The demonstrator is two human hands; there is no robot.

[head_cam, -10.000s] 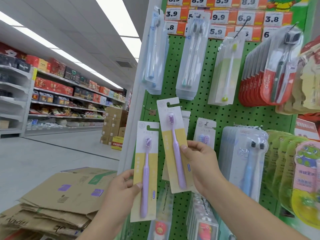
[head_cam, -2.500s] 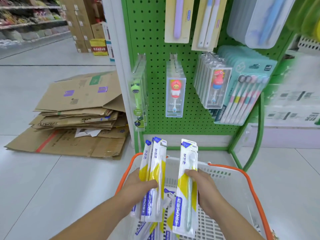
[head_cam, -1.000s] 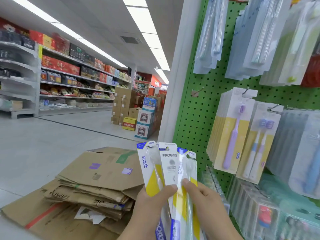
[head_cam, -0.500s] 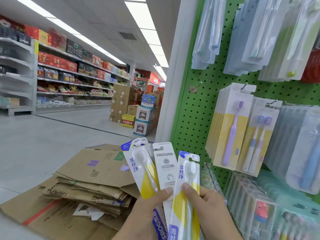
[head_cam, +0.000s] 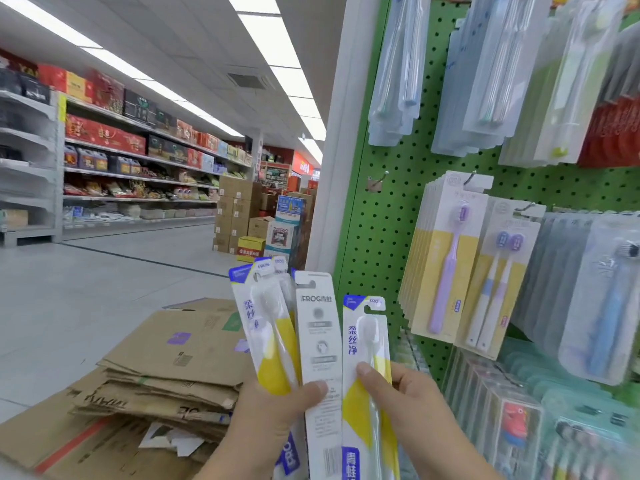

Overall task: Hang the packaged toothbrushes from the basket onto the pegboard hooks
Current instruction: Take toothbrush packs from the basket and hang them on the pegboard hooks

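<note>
My left hand (head_cam: 273,410) grips a fanned stack of white-and-yellow packaged toothbrushes (head_cam: 266,327); one pack shows its grey back (head_cam: 318,341). My right hand (head_cam: 408,400) pinches a single white-and-yellow toothbrush pack (head_cam: 365,344), held upright just right of the stack. Both are low in front of the green pegboard (head_cam: 384,237). An empty hook (head_cam: 379,178) sticks out of the board up and to the right of the packs. The basket is out of view.
Purple toothbrush packs (head_cam: 446,258) and twin-brush packs (head_cam: 498,278) hang right of the empty hook; clear packs (head_cam: 394,71) hang above. The display's white post (head_cam: 332,168) stands left of the board. Flattened cardboard (head_cam: 156,368) lies on the floor at left.
I have risen from the basket and face the pegboard. In the last second my right hand has drawn one pack away to the right of the stack in my left hand.
</note>
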